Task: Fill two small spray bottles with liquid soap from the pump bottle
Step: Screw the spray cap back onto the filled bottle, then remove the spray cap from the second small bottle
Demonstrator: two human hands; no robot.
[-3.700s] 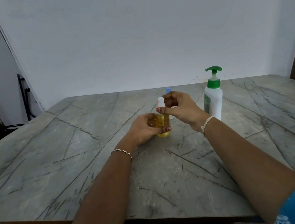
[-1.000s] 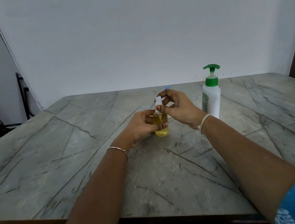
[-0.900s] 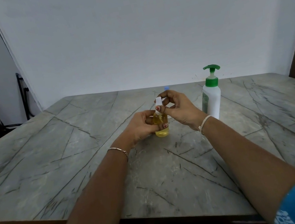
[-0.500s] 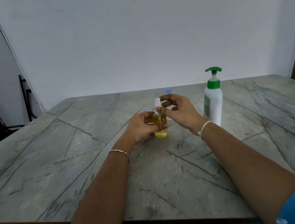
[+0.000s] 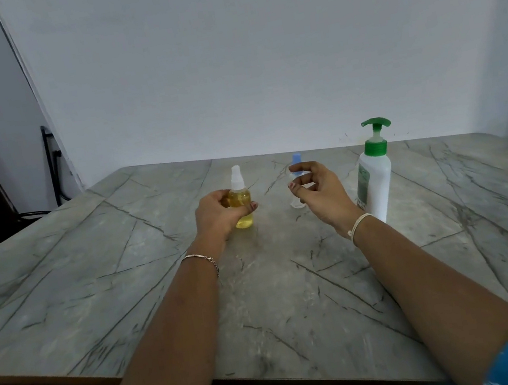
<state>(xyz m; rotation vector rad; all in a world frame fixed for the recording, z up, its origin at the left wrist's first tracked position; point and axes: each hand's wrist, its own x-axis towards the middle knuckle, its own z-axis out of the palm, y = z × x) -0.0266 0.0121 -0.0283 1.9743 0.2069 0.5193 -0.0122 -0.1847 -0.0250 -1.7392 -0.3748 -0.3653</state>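
In the head view, the left hand (image 5: 219,213) is gripping the first spray bottle (image 5: 240,194) round its body. The bottle is showing yellow soap and wearing its white spray top, so this one is looking filled and closed. It appears to be standing on the table (image 5: 117,269). The right hand (image 5: 320,196) is hovering apart from the left with its fingers loosely curled, right in front of the second spray bottle (image 5: 295,159), whose blue cap is peeking above the thumb. Whether the fingers are already pinching that bottle cannot be told. The pump bottle (image 5: 375,182) is standing upright just to the outside of the right hand, close to the wrist. The step in hand is likely the changeover to the second bottle. Next it is going to need uncapping and placing under the pump spout, with the left hand freeing itself to steady it. Bare table is lying outside the left hand and between the hands and the person. The near edge is running under the forearms, well clear, while an elbow swing is risking the pump bottle.
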